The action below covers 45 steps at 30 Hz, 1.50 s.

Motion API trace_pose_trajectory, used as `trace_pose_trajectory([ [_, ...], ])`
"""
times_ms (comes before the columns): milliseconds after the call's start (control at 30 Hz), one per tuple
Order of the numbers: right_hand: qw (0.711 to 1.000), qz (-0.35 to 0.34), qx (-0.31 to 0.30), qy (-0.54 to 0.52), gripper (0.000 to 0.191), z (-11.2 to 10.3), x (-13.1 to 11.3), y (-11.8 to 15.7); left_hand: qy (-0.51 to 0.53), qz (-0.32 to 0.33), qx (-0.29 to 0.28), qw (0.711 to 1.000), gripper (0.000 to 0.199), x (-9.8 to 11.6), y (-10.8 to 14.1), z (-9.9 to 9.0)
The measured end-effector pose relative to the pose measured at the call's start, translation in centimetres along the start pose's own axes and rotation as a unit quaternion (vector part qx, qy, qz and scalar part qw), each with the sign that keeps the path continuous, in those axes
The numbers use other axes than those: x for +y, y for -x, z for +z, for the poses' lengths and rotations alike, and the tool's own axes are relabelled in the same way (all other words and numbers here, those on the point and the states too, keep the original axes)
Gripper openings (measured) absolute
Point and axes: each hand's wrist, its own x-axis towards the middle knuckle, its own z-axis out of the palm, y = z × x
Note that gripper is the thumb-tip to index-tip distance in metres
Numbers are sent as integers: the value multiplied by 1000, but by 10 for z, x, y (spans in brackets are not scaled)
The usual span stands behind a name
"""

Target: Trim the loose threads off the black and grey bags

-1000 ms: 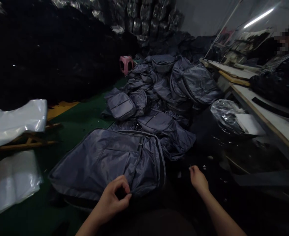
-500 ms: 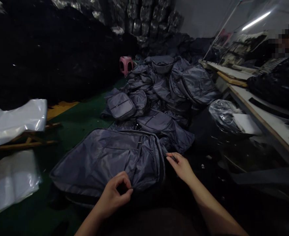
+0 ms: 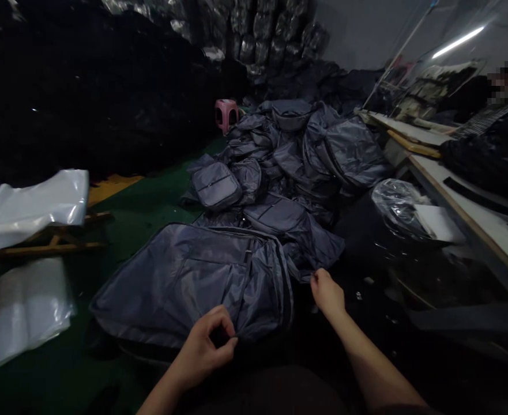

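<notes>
Green floor (image 3: 150, 203), pink stool (image 3: 226, 114) beside heaped grey bags (image 3: 286, 155)

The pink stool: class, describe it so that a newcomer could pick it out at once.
Start with the big heap of grey bags in the middle of the room. Follow it to its far left edge, where the small pink stool stands between the bags and the dark pile. Its pink colour and open-sided, legged shape set it apart from the soft, dark things beside it.
</notes>
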Motion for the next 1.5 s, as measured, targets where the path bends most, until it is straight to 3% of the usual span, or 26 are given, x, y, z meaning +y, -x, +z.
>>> trace_pose_trajectory([
  [100, 999, 37, -3, 20, 14, -6, 14, 2, 0, -4, -5, 1000, 10, 0, 1, -1],
  [167, 1000, 30, 0, 8, 18, -9, 4, 1, -4, -7, -12, 1000, 10, 1, 0, -1],
  [367, 994, -78, -1, -80, 31, -22, -80, -3, -13, -8, -25, 1000, 10, 8, -1, 0],
  [467, 987, -143, -12, -69, 28, -21, -113, -4, -11, -4, -22, 1000, 11, 7, 3, 1],
  [600, 991, -117, -29, 53, 28, -4, -133, -14, -12, -4, -16, 1000, 11, 4, 6, 3],
  [667, 992, -97, -36, 66, 24, 8, -135, -22, -12, -3, -15, 1000, 10, 4, 6, 3],
  [833, 995, -93, -25, -5, 15, 19, -118, -34, -13, -9, -20, 1000, 9, 5, 4, 1],
  [900, 996, -75, 12, -43, 21, 11, -96, -39, -9, -14, -24, 1000, 10, 4, 4, 0],
  [1100, 980, 69, 174, -66, 40, -30, -2, -49, 13, -17, -19, 1000, 10, -2, 4, -3],
  [1200, 978, 55, 186, -75, 39, -39, 9, -34, 28, -14, -11, 999, 9, 0, -3, -8],
  [1300, 981, -45, 144, -126, 41, -45, -27, -4, 40, -22, -7, 999, 7, 7, -16, -17],
  [1400, 941, -228, -45, -247, 44, -56, -87, 27, 42, -21, -5, 999, 8, 17, -28, -25],
  [1433, 922, -270, -124, -249, 43, -59, -105, 34, 40, -17, -4, 999, 8, 20, -31, -26],
  [1500, 896, -311, -206, -242, 40, -64, -131, 42, 25, -10, -3, 1000, 8, 25, -33, -28],
])
